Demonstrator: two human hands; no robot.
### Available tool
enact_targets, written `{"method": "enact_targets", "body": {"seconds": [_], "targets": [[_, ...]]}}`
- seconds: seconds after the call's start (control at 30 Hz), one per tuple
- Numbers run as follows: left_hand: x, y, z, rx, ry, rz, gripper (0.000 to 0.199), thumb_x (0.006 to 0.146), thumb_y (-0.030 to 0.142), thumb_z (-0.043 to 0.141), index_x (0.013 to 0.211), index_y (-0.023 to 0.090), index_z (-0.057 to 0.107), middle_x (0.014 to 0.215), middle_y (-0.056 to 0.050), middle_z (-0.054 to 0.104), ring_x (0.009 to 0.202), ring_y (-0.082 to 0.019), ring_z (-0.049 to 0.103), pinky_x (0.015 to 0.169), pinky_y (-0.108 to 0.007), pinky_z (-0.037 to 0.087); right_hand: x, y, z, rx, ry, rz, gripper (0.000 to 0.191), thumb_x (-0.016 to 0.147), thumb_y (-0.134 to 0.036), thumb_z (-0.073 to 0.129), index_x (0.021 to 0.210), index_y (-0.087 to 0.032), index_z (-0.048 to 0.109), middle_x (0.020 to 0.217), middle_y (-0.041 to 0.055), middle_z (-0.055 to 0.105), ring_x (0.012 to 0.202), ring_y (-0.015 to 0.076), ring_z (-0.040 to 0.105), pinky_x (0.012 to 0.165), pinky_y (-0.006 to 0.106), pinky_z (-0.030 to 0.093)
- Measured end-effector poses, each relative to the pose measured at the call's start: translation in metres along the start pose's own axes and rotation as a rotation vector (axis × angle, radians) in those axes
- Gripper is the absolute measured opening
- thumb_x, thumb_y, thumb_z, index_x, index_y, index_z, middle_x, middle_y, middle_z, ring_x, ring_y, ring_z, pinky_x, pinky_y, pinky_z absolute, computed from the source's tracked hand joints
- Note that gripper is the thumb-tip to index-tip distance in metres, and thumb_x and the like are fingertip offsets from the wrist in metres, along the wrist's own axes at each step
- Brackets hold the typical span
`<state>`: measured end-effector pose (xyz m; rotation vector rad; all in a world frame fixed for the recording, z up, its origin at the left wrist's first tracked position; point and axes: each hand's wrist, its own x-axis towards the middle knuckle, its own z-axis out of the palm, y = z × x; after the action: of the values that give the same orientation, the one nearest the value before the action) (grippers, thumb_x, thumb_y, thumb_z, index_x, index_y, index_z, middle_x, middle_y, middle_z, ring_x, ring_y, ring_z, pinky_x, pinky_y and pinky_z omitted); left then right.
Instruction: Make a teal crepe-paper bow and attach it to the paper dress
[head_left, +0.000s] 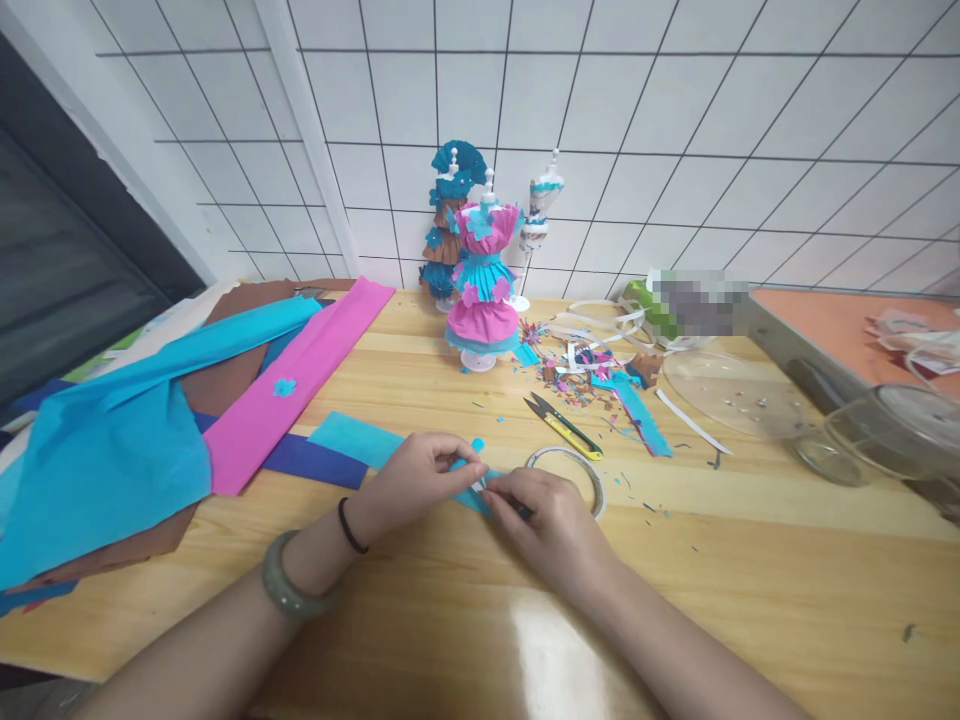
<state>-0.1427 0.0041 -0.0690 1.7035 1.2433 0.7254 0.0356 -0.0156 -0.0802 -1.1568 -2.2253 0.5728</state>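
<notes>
My left hand (pixel 424 480) and my right hand (pixel 555 525) meet above the table, thumbs and fingers closed in a pinch. Between their fingertips shows a small white piece (pixel 478 486), too small to tell exactly what it is. Beneath the hands lies a light-blue paper strip (pixel 352 437), partly covered by my left hand. Just beyond the fingertips is a small blue paper cutout (pixel 478 445). A roll of narrow tape (pixel 598 485) lies flat, partly behind my right hand. Yellow-handled thread snips (pixel 564 426) rest farther back, apart from both hands.
Folded crepe paper in blue (pixel 112 460), pink (pixel 300 385) and brown covers the left side. Small mannequins in paper dresses (pixel 484 270) stand at the back wall. Paper scraps (pixel 577 370), a clear plastic disc (pixel 731 395) and a clear container (pixel 892 430) are to the right.
</notes>
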Motion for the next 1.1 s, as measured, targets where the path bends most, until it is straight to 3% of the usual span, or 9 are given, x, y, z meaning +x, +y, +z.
{"method": "enact_targets", "body": {"seconds": [0.17, 0.37, 0.5, 0.6, 0.67, 0.93, 1.1], "targets": [[0.001, -0.002, -0.005, -0.181, -0.01, -0.008, 0.033, 0.082, 0.038, 0.048, 0.07, 0.011, 0.061, 0.062, -0.001, 0.057, 0.06, -0.01, 0.051, 0.057, -0.02, 0.041, 0.0, 0.0, -0.002, 0.066, -0.011, 0.002, 0.019, 0.085, -0.019, 0.047, 0.081, -0.018, 0.065, 0.069, 0.0034, 0.063, 0.064, 0.0135, 0.057, 0.061, 0.024, 0.04], [0.001, -0.004, -0.002, -0.279, -0.085, -0.027, 0.027, 0.081, 0.03, 0.052, 0.098, 0.012, 0.062, 0.08, -0.005, 0.065, 0.069, -0.011, 0.057, 0.067, -0.023, 0.047, 0.0, 0.002, -0.003, 0.128, 0.031, 0.008, 0.016, 0.084, -0.018, 0.049, 0.086, -0.017, 0.064, 0.074, 0.0034, 0.063, 0.067, 0.0126, 0.058, 0.062, 0.023, 0.042], [0.0, -0.001, 0.001, -0.242, -0.036, -0.014, 0.026, 0.08, 0.027, 0.053, 0.098, 0.012, 0.064, 0.086, -0.006, 0.065, 0.065, -0.009, 0.056, 0.061, -0.02, 0.046, 0.0, 0.002, -0.003, 0.111, -0.005, -0.023, 0.017, 0.085, -0.019, 0.047, 0.087, -0.018, 0.065, 0.076, 0.0046, 0.063, 0.07, 0.0137, 0.059, 0.063, 0.024, 0.043], [-0.001, -0.001, 0.001, -0.212, -0.051, -0.042, 0.028, 0.08, 0.027, 0.051, 0.099, 0.011, 0.064, 0.069, -0.003, 0.062, 0.054, -0.008, 0.052, 0.051, -0.019, 0.043, 0.0, 0.002, -0.004, 0.106, -0.016, -0.036, 0.018, 0.085, -0.019, 0.047, 0.086, -0.018, 0.065, 0.076, 0.0051, 0.063, 0.069, 0.0142, 0.059, 0.064, 0.025, 0.043], [-0.001, -0.003, 0.002, -0.195, -0.089, -0.063, 0.027, 0.08, 0.026, 0.051, 0.097, 0.011, 0.065, 0.061, -0.002, 0.06, 0.054, -0.009, 0.053, 0.052, -0.02, 0.044, 0.0, 0.003, -0.004, 0.125, -0.007, -0.037, 0.018, 0.085, -0.018, 0.047, 0.086, -0.018, 0.066, 0.075, 0.0052, 0.063, 0.069, 0.0141, 0.059, 0.063, 0.025, 0.044], [0.001, -0.011, 0.008, -0.191, -0.154, -0.095, 0.025, 0.076, 0.028, 0.056, 0.093, 0.013, 0.066, 0.059, -0.001, 0.06, 0.056, -0.01, 0.056, 0.058, -0.021, 0.046, 0.001, 0.004, 0.0, 0.405, 0.16, -0.05, 0.015, 0.082, -0.018, 0.054, 0.085, -0.021, 0.068, 0.081, 0.006, 0.064, 0.076, 0.0148, 0.06, 0.068, 0.026, 0.048], [0.0, -0.005, 0.007, -0.152, -0.179, -0.04, 0.021, 0.077, 0.029, 0.054, 0.084, 0.012, 0.066, 0.065, -0.002, 0.062, 0.059, -0.01, 0.056, 0.058, -0.021, 0.046, 0.001, -0.003, -0.003, 0.612, 0.118, 0.07, 0.012, 0.08, -0.024, 0.058, 0.077, -0.021, 0.069, 0.083, 0.0064, 0.066, 0.08, 0.0166, 0.061, 0.074, 0.03, 0.049]]}}
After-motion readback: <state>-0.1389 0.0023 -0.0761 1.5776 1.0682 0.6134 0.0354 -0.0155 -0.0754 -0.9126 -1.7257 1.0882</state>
